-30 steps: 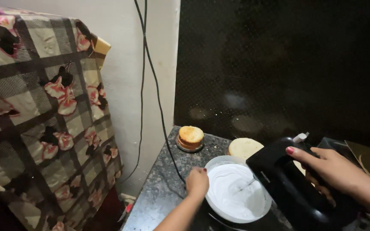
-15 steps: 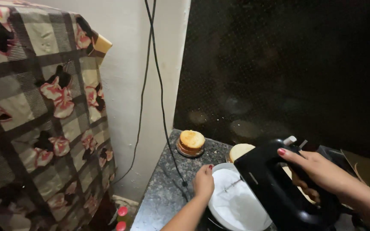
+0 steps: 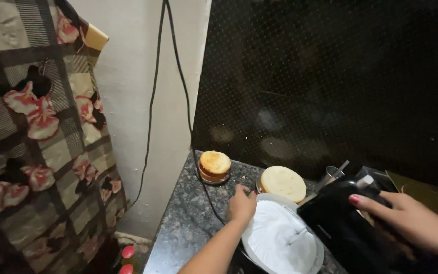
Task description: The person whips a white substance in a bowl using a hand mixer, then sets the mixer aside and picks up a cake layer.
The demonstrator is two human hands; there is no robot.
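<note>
Now the left hand [image 3: 241,204] has slid onto the white cream-filled bowl's [image 3: 249,238] rim, steadying it, while the right hand [image 3: 406,220] stays wrapped round the black electric hand mixer [image 3: 348,233].

Left forearm bare, rising from the bottom edge and angled up to the right. Left hand [image 3: 242,204] at its end, back facing up, fingers curled downward and closed over a rim, thumb tucked out of sight. Wrist nearly straight, in line with the forearm. Right arm entering from the right edge, low in view, forearm bare and running leftward. Right hand [image 3: 406,219] palm down, fingers extended leftward and wrapped over a handle, red-painted nail showing on the foremost finger. Both hands well apart, right one lower and nearer the camera.
</note>
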